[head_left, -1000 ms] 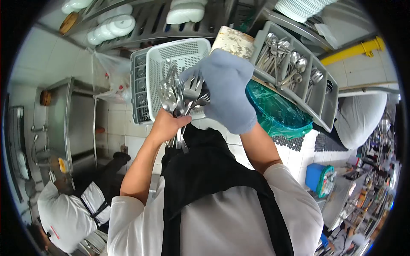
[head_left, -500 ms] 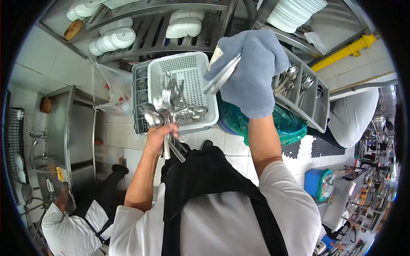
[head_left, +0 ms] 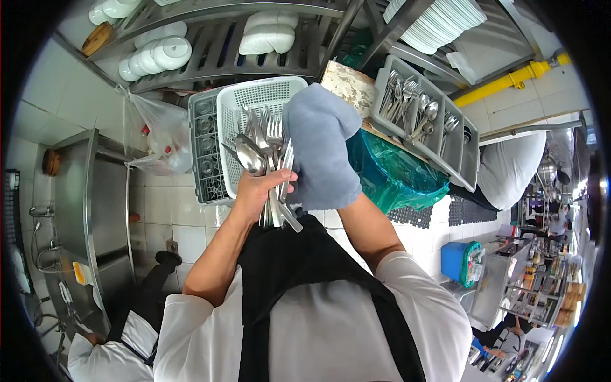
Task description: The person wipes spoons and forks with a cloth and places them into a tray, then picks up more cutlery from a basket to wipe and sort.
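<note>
My left hand [head_left: 262,190] is closed round the handles of a bundle of forks and spoons [head_left: 261,143], their heads pointing up and away from me. A blue-grey cloth [head_left: 321,143] covers my right hand, hiding its fingers, and rests against the right side of that bundle. Behind both hands stands a white perforated basket [head_left: 267,89], its inside mostly hidden. To the right, a grey compartment tray [head_left: 455,153] holds forks in one section and spoons in another.
A grey glass rack [head_left: 205,143] adjoins the basket. Green plastic lining [head_left: 398,169] shows below the tray, and a stained board [head_left: 349,86] lies beside it. White plates [head_left: 439,25] and bowls [head_left: 159,57] fill metal shelves above. A person [head_left: 111,347] is at the left by a sink.
My cloth-covered right hand has come down and left from near the tray to the bundle. The pieces that stuck out of the cloth are now beside the bundle. My left hand has shifted slightly right.
</note>
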`<state>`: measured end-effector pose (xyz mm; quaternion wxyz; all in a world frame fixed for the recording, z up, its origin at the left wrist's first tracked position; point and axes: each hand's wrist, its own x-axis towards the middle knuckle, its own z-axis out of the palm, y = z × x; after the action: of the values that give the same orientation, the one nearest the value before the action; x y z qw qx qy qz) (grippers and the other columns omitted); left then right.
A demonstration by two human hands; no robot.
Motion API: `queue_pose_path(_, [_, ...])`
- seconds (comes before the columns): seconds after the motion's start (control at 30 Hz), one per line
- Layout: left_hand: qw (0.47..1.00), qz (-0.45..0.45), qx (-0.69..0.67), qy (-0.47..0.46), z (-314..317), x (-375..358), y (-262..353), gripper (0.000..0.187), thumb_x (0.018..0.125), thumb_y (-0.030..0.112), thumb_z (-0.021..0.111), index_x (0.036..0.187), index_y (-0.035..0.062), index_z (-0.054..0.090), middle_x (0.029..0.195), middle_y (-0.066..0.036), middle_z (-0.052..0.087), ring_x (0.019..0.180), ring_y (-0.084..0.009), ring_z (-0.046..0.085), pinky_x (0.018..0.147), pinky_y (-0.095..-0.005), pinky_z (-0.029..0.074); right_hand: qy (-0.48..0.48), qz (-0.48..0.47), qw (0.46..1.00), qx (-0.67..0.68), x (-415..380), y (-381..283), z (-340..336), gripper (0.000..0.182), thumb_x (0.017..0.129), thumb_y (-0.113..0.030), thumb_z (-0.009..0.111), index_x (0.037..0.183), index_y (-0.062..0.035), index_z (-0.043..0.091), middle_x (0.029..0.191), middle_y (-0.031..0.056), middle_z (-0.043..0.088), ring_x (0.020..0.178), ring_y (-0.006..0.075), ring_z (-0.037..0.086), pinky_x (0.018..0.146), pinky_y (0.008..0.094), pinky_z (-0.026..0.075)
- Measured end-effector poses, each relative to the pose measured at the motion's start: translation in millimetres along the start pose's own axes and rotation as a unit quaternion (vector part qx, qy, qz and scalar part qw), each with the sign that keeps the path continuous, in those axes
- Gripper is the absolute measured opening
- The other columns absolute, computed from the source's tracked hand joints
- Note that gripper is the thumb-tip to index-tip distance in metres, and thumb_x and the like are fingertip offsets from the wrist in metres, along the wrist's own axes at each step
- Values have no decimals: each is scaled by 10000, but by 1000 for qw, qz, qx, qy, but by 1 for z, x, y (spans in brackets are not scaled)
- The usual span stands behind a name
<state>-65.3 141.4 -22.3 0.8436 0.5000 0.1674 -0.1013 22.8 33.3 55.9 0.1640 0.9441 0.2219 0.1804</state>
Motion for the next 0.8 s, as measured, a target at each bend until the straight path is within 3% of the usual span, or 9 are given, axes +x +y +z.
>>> queue_pose_path(0.1, [1000, 29, 4, 8, -4, -1, 9, 219, 802, 116, 687, 963, -18, 621, 778, -96, 651, 609, -150, 594, 563, -264, 494, -7, -41, 985, 168, -7, 3, -30, 89, 676, -45, 589, 765, -48, 585, 746, 67, 545, 775, 161, 575, 636, 352, 474])
queue_pose_path(0.37, [997, 69, -33, -10, -24, 0, 21, 277, 787, 71, 718, 1004, -56, 602, 765, -89, 633, 615, -152, 597, 549, -264, 475, 132, 63, 943, 300, -2, 28, -11, 127, 656, -114, 682, 732, -41, 611, 817, 114, 583, 720, 273, 571, 648, 355, 458])
queue_pose_path(0.43, [997, 72, -6, -9, -22, 4, 19, 301, 785, 50, 720, 1034, -58, 592, 788, -100, 639, 645, -158, 615, 556, -269, 488, 165, 146, 930, 293, -11, 19, -17, 147, 651, -132, 705, 724, -39, 617, 834, 126, 593, 706, 301, 571, 651, 355, 454])
queue_pose_path(0.47, [997, 73, 24, -4, -21, 5, 17, 328, 782, 29, 722, 1065, -60, 583, 810, -111, 646, 675, -164, 633, 563, -274, 501, 143, 176, 932, 283, -13, 14, -15, 158, 649, -140, 716, 720, -38, 620, 843, 132, 597, 699, 315, 570, 652, 356, 452])
queue_pose_path(0.5, [995, 81, 55, -13, -19, 8, 17, 349, 777, 9, 724, 1086, -52, 575, 855, -132, 653, 714, -175, 653, 575, -280, 520, -66, 7, 977, 201, -14, 20, -16, 163, 691, -150, 705, 793, -48, 629, 902, 149, 587, 754, 313, 572, 690, 370, 460])
queue_pose_path(0.53, [994, 104, 45, -8, -13, 8, 15, 336, 785, 23, 721, 1083, -44, 580, 858, -116, 649, 680, -170, 642, 568, -269, 512, -92, -28, 978, 185, -22, 14, -9, 162, 700, -147, 698, 807, -48, 627, 899, 144, 585, 766, 308, 569, 695, 366, 461])
queue_pose_path(0.7, [993, 112, 23, 7, 1, 11, 6, 252, 841, 63, 672, 1052, -45, 586, 852, -98, 636, 652, -158, 640, 522, -256, 511, 33, 9, 929, 369, -49, 2, 76, 160, 748, -129, 663, 879, -48, 617, 886, 123, 574, 826, 280, 556, 720, 348, 466])
queue_pose_path(0.8, [995, 92, 27, 4, 6, 7, 6, 249, 857, 89, 660, 1052, -46, 584, 841, -105, 633, 642, -164, 641, 511, -262, 513, 183, 5, 868, 461, -59, -12, 110, 164, 777, -119, 642, 922, -49, 611, 878, 110, 567, 862, 263, 547, 736, 338, 470])
